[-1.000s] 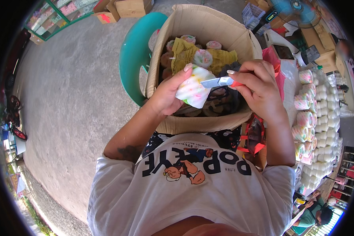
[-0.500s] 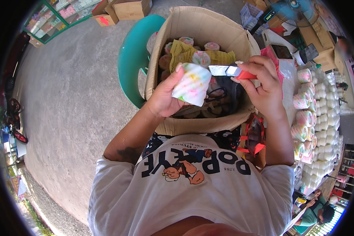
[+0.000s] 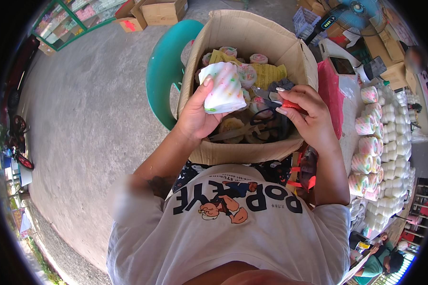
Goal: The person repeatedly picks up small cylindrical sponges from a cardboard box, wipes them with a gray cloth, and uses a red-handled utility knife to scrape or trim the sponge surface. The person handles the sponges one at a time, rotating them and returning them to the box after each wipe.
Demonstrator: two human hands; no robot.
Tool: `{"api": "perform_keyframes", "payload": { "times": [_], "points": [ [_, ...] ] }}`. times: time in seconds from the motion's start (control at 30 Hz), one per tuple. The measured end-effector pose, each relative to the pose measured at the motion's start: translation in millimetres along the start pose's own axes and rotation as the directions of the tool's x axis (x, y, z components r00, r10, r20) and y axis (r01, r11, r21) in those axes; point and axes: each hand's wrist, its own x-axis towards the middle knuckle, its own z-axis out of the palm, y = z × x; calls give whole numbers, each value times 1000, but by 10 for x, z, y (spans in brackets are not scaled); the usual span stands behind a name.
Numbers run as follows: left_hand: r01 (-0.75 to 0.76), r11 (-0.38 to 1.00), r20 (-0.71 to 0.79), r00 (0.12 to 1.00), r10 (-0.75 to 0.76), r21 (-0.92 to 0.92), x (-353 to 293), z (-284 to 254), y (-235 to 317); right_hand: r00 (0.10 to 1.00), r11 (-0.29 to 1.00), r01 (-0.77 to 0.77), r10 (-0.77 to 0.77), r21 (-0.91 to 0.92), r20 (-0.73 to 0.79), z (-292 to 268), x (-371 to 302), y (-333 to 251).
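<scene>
My left hand (image 3: 195,114) is wrapped around a white spiral-ribbed block with pink, green and orange specks (image 3: 222,90), held tilted over an open cardboard box (image 3: 252,153). Just right of the block, my right hand (image 3: 311,111) grips a red-handled utility knife (image 3: 275,99). Its metal blade points left toward the block, with a small gap between them. Inside the box lie similar speckled pieces (image 3: 258,58), a yellow printed sheet (image 3: 271,72) and what looks like black-handled scissors (image 3: 247,129). My hands partly hide the contents.
A teal plastic chair (image 3: 159,76) stands behind the box's left side. To the right, rows of speckled pieces (image 3: 362,162) and plain white ones (image 3: 390,152) are stacked. A blue fan (image 3: 364,19), a phone (image 3: 342,65) and a person in green (image 3: 378,263) are beyond.
My left hand has lifted and turned the block slightly up and left. The knife has dropped lower, its blade turned from broad side to a narrower angle.
</scene>
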Motion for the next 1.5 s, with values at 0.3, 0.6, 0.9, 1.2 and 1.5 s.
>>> {"api": "perform_keyframes", "payload": {
  "times": [0.3, 0.6, 0.9, 1.2, 1.5],
  "points": [
    [117, 991, 84, 990, -112, -58, -33, -64, 31, 1000, 1000, -19, 19, 16, 15, -8, -38, 14],
    [106, 994, 58, 992, -108, 25, 2, -32, 3, 963, 960, 269, -267, -78, 35, 313, -85, -155],
    [94, 995, 26, 995, -94, 29, -13, -14, -10, 963, 958, 269, -268, -103, 21, 344, -46, -197],
    [105, 994, 73, 991, -108, 43, -2, -23, 1, 984, 982, 175, -174, -70, 24, 174, 17, -157],
    [144, 989, 70, 987, -146, 33, -11, 15, 16, 978, 969, 206, -198, -138, 69, 178, 119, -56]
  ]
}}
